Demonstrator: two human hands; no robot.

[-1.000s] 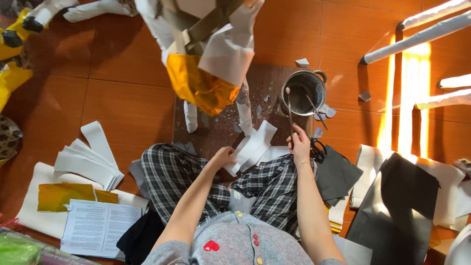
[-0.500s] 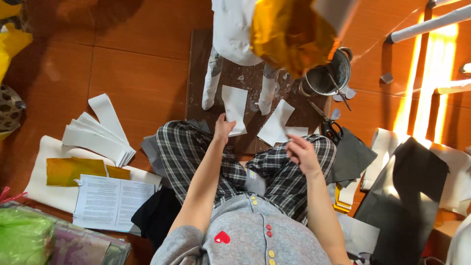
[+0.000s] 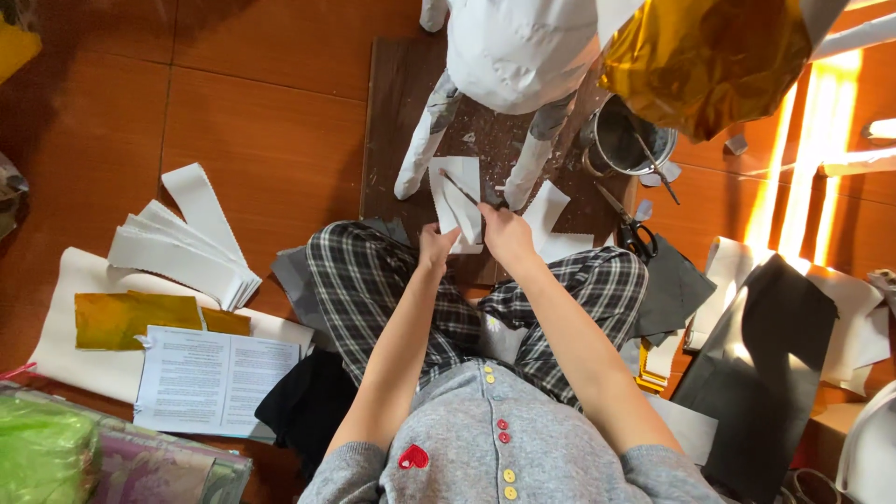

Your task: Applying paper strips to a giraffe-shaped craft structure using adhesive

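a white paper piece (image 3: 459, 201) with a zigzag edge is held at its lower edge by the left hand (image 3: 435, 248), while a thin brush (image 3: 459, 187) is gripped in the right hand (image 3: 505, 231) and laid across the paper. just beyond, a white papier-mâché figure (image 3: 518, 56) is seen standing on a dark wooden board (image 3: 397, 103), with a metal pot (image 3: 627, 140) and black-handled scissors (image 3: 631, 224) placed to its right. a stack of white strips (image 3: 182, 247), gold foil (image 3: 121, 319) and a printed sheet (image 3: 210, 378) are spread on the floor at the left.
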